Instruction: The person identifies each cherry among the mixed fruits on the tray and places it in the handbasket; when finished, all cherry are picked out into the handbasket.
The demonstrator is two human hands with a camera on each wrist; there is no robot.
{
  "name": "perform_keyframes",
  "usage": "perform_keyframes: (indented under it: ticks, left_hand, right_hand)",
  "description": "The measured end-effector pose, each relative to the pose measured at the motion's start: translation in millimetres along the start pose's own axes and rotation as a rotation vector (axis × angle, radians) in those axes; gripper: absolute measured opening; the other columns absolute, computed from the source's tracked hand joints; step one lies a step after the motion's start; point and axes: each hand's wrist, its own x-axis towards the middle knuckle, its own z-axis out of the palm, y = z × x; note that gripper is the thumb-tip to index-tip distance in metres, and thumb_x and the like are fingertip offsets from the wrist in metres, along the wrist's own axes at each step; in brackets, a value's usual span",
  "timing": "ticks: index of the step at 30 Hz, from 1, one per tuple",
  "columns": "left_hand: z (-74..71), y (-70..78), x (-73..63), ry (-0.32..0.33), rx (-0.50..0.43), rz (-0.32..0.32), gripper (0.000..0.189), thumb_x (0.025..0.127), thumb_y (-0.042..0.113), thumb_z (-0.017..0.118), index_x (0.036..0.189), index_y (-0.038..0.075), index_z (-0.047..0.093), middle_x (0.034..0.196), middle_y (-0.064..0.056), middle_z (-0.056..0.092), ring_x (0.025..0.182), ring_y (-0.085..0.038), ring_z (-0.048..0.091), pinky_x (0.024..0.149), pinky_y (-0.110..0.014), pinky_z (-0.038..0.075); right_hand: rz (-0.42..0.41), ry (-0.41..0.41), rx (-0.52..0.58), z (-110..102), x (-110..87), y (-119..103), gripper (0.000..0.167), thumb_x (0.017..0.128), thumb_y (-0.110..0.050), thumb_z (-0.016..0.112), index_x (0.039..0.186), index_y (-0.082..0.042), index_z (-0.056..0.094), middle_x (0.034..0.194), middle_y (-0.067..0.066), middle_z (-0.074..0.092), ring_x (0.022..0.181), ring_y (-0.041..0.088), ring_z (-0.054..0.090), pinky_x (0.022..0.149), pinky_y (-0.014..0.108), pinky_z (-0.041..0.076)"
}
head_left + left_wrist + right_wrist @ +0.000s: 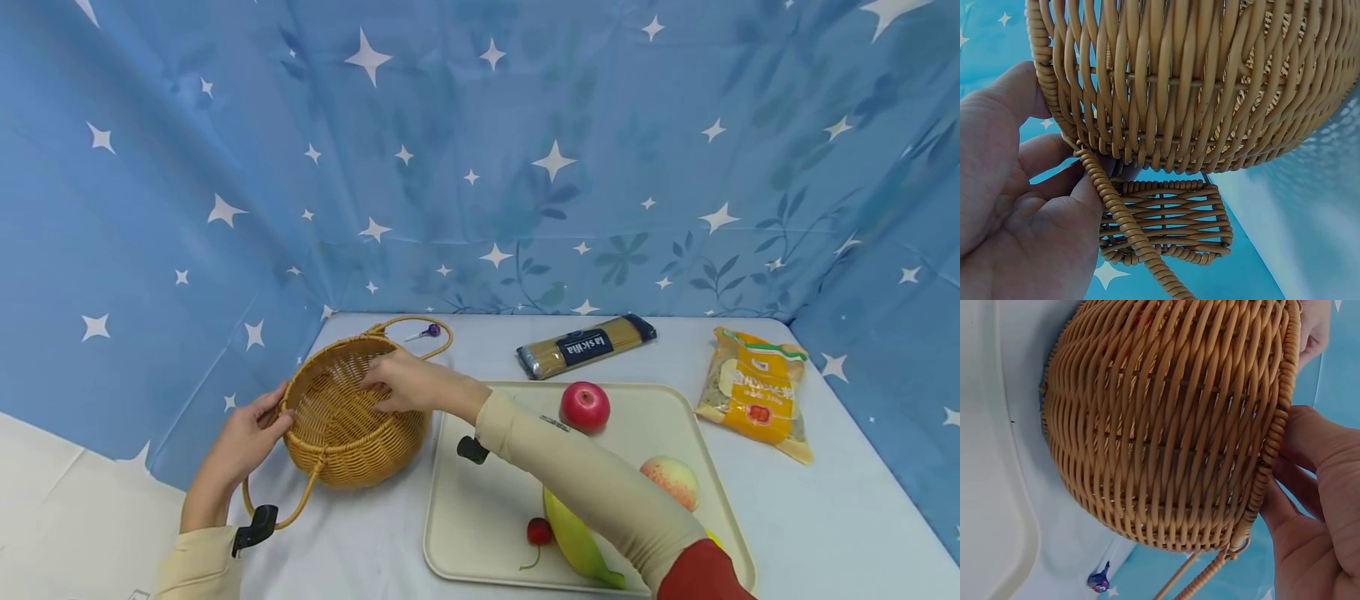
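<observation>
A round wicker basket (352, 450) stands tilted at the left, its opening toward me. At its left rim my left hand (251, 437) grips the edge, and the left wrist view has those fingers (1047, 153) by the handle base (1088, 156). My right hand (420, 383) reaches over the opening with fingers bent and a gap between thumb and fingertips; nothing shows between them. In the right wrist view that hand (1319, 500) is at the rim, some fingertips hidden behind it. Something red (1141, 322) shows through the weave; its kind is unclear.
A cream tray (480, 517) holds a red apple (585, 407), a peach (671, 481), a banana (573, 537) and a cherry (538, 531). Behind lie a spaghetti pack (587, 346) and a yellow food bag (757, 390). A purple lollipop (431, 331) lies beside the basket handle.
</observation>
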Motion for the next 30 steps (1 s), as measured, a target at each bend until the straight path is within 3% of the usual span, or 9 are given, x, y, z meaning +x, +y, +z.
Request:
perform_keyframes:
  ticks: [5, 15, 19, 21, 26, 30]
  left_hand:
    - [-0.4, 1.9, -0.4, 0.001, 0.011, 0.008, 0.066, 0.113, 0.023, 0.055, 0.167, -0.002, 0.027, 0.167, -0.038, 0.033, 0.149, -0.051, 0.046, 0.106, -0.050, 0.056]
    - [-1.5, -0.5, -0.6, -0.023, -0.009, -0.013, 0.070, 0.114, 0.029, 0.053, 0.169, -0.001, 0.022, 0.168, -0.039, 0.027, 0.151, -0.053, 0.042, 0.107, -0.048, 0.055]
    - [-1.0, -0.5, -0.6, -0.026, -0.003, -0.010, 0.069, 0.114, 0.029, 0.053, 0.169, -0.001, 0.022, 0.168, -0.039, 0.030, 0.150, -0.052, 0.044, 0.106, -0.047, 0.058]
    - [-0.8, -0.1, -1.0, -0.025, 0.003, -0.009, 0.069, 0.114, 0.028, 0.054, 0.169, 0.000, 0.023, 0.167, -0.038, 0.032, 0.150, -0.052, 0.045, 0.106, -0.049, 0.057]
    - [-2.2, 0.1, -0.5, -0.034, 0.018, -0.015, 0.070, 0.114, 0.031, 0.053, 0.169, 0.001, 0.021, 0.168, -0.038, 0.031, 0.150, -0.052, 0.044, 0.108, -0.053, 0.055]
    - [-3.5, 0.3, 0.4, -0.037, -0.002, -0.012, 0.070, 0.114, 0.028, 0.054, 0.169, -0.001, 0.021, 0.167, -0.038, 0.032, 0.150, -0.049, 0.045, 0.104, -0.037, 0.060]
  right_hand:
    - [-0.018, 0.012, 0.041, 1, -3.5, 7, 0.037, 0.099, -0.016, 0.079, 0.133, -0.002, 0.074, 0.127, 0.014, 0.075, 0.111, 0.021, 0.077, 0.093, 0.018, 0.060]
    - [-0.054, 0.042, 0.095, -4, -10.1, 9, 0.050, 0.100, -0.017, 0.078, 0.147, -0.005, 0.065, 0.131, 0.014, 0.074, 0.113, 0.025, 0.075, 0.096, 0.023, 0.060]
    - [-0.062, 0.054, 0.141, -12, -18.6, 13, 0.053, 0.101, -0.019, 0.077, 0.151, -0.008, 0.063, 0.148, 0.013, 0.068, 0.125, 0.026, 0.073, 0.104, 0.027, 0.059]
    - [-0.054, 0.054, 0.148, -17, -24.6, 16, 0.053, 0.102, -0.022, 0.077, 0.152, -0.011, 0.063, 0.154, 0.009, 0.065, 0.131, 0.023, 0.070, 0.102, 0.026, 0.059]
    - [-0.038, 0.084, 0.281, -29, -42.3, 28, 0.054, 0.100, -0.017, 0.078, 0.151, -0.009, 0.063, 0.159, 0.009, 0.059, 0.134, 0.025, 0.069, 0.109, 0.029, 0.058]
    - [0.000, 0.121, 0.418, -37, -58.6, 39, 0.058, 0.097, -0.008, 0.080, 0.152, -0.006, 0.062, 0.160, 0.014, 0.057, 0.134, 0.033, 0.069, 0.111, 0.034, 0.058]
